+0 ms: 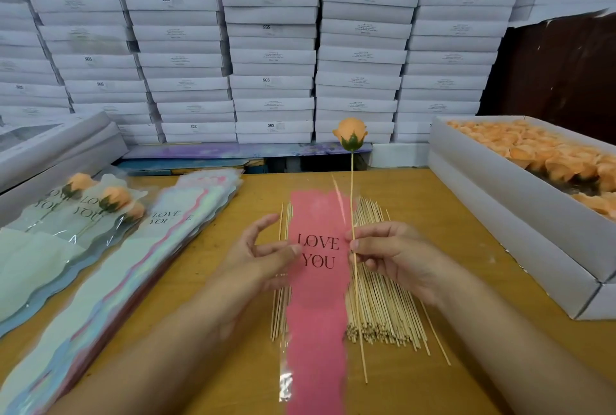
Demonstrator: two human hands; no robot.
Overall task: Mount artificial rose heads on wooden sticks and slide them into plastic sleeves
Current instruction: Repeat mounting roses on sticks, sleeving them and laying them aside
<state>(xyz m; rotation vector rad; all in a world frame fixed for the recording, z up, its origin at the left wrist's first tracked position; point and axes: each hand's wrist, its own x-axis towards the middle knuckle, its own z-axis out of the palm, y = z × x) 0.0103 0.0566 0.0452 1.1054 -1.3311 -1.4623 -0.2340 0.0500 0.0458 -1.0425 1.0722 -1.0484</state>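
I see the right hand [386,254] pinching the stick [354,214] upright at centre frame, rose [350,133] clear, while the left hand [263,254] pinches the pink sleeve [318,298], readying insertion.

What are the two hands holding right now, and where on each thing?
The right hand pinches the rose's stick about halfway down. The left hand pinches the pink sleeve at its left edge, beside the lettering.

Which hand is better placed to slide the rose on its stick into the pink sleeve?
The right hand: it already pinches the stick of the rose beside the pink sleeve, which the left hand holds.
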